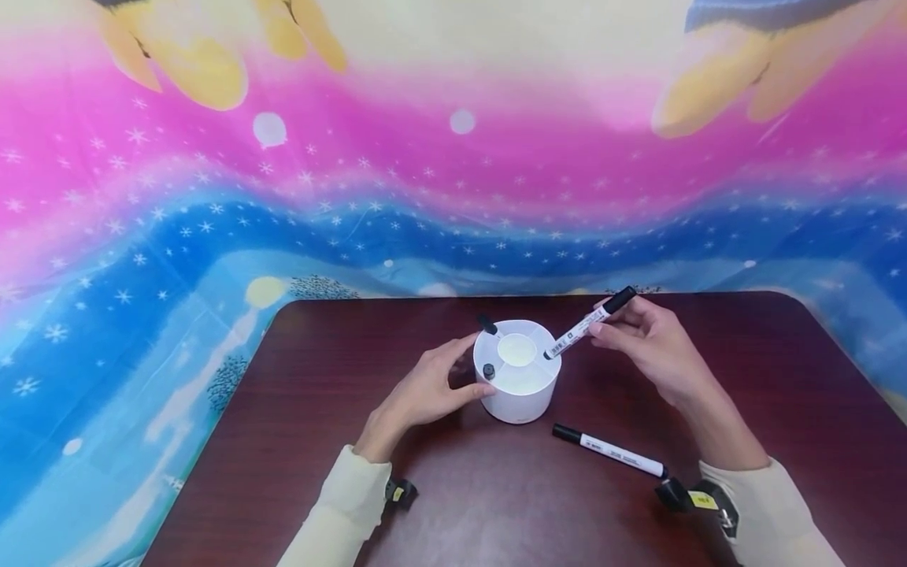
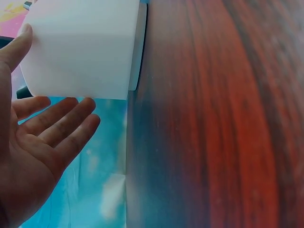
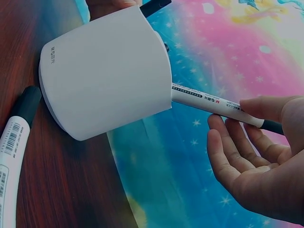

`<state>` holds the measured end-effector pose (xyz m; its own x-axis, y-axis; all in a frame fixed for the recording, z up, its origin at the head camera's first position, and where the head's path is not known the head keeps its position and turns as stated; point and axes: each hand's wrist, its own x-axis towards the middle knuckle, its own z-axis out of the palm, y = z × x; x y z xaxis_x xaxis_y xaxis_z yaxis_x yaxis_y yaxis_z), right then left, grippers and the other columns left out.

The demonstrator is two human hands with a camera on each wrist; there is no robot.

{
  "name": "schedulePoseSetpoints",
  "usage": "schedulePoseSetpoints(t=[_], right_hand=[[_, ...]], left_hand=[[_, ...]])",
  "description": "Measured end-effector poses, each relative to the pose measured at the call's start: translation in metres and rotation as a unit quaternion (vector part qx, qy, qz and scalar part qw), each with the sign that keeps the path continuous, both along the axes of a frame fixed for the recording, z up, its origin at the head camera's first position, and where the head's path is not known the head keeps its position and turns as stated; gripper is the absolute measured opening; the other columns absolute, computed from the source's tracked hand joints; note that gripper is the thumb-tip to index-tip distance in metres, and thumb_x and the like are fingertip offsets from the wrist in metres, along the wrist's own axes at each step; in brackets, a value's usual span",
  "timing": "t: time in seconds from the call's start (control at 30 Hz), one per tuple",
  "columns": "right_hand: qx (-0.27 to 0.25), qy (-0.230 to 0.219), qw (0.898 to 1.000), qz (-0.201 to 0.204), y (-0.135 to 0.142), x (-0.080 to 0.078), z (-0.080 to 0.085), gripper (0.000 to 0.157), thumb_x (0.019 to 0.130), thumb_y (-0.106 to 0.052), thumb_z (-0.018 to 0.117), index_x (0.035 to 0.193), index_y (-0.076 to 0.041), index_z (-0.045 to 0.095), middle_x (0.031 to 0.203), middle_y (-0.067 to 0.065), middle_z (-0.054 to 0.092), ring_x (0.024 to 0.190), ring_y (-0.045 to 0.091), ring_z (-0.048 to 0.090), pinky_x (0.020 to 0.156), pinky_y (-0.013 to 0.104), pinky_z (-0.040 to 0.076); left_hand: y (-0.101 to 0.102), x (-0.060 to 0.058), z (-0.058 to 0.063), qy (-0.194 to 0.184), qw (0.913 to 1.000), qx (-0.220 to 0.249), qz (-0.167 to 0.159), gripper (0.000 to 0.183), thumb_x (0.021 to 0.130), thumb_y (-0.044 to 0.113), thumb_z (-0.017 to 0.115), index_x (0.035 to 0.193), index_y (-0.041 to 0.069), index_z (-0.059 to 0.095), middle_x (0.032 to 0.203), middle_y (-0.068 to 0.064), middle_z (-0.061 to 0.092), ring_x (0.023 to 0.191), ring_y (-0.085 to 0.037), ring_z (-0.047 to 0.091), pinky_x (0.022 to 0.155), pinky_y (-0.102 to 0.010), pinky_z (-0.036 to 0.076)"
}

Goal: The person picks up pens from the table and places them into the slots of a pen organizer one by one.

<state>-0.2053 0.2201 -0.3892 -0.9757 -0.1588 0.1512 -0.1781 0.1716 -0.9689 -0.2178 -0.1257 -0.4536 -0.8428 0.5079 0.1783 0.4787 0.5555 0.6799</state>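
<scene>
A round white pen holder [image 1: 520, 404] with a divided top stands on the table. My left hand [image 1: 432, 384] holds its left side, thumb near the front rim and fingers round the back; the left wrist view shows the thumb and fingertips [image 2: 88, 105] at the white wall. With my right hand [image 1: 655, 342] I pinch a white marker [image 1: 583, 332] by its upper part, near the black cap. It slants, its lower end at the holder's right opening; in the right wrist view that end is hidden behind the rim. Two black marker ends [image 1: 489, 370] stick out of the holder's left side.
Another white marker [image 1: 623, 454] with a black cap lies on the dark red-brown table [image 1: 319, 378], in front of the holder and to its right. Behind the table hangs a colourful snowflake-patterned cloth [image 1: 425, 205]. Dark wrist cameras [image 1: 401, 494] sit at both sleeves.
</scene>
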Motion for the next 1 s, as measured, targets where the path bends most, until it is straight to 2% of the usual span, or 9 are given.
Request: schedulePoseSetpoints(t=[0.23, 0.43, 0.73, 1.0], right_hand=[[-0.021, 0.000, 1.000, 0.009, -0.004, -0.002, 0.004, 0.023, 0.100, -0.005, 0.074, 0.121, -0.012, 0.067, 0.103, -0.007, 0.076, 0.094, 0.006, 0.078, 0.087, 0.022, 0.064], [0.012, 0.001, 1.000, 0.005, -0.010, -0.002, -0.001, 0.026, 0.100, -0.008, 0.076, 0.125, -0.010, 0.067, 0.105, -0.008, 0.074, 0.096, 0.005, 0.077, 0.087, 0.022, 0.064], [0.047, 0.009, 0.999, 0.009, -0.019, 0.000, -0.012, 0.034, 0.101, -0.009, 0.075, 0.131, 0.003, 0.064, 0.108, -0.002, 0.073, 0.100, 0.007, 0.077, 0.088, 0.024, 0.064], [0.080, 0.007, 0.997, 0.011, -0.024, 0.002, -0.016, 0.031, 0.102, -0.010, 0.074, 0.129, 0.002, 0.065, 0.115, 0.013, 0.073, 0.105, 0.010, 0.077, 0.089, 0.022, 0.063]], left_hand=[[-0.001, -0.001, 0.004, 0.015, 0.9999, 0.002, 0.004, 0.086, 0.092, 0.049, 0.084, 0.165, 0.029, 0.042, 0.149, 0.003, 0.064, 0.123, -0.017, 0.070, 0.108, -0.042, 0.058], [-0.001, -0.002, 0.003, 0.009, 0.9999, -0.001, 0.006, 0.087, 0.093, 0.049, 0.084, 0.166, 0.028, 0.042, 0.150, 0.003, 0.064, 0.125, -0.016, 0.070, 0.109, -0.040, 0.058], [0.000, 0.000, 0.001, 0.005, 1.0000, 0.004, 0.001, 0.085, 0.093, 0.049, 0.083, 0.165, 0.026, 0.044, 0.152, 0.003, 0.063, 0.126, -0.017, 0.069, 0.109, -0.041, 0.058], [0.001, 0.002, -0.001, -0.001, 1.0000, 0.006, 0.001, 0.084, 0.093, 0.047, 0.084, 0.164, 0.026, 0.045, 0.151, 0.004, 0.063, 0.124, -0.016, 0.070, 0.109, -0.041, 0.058]])
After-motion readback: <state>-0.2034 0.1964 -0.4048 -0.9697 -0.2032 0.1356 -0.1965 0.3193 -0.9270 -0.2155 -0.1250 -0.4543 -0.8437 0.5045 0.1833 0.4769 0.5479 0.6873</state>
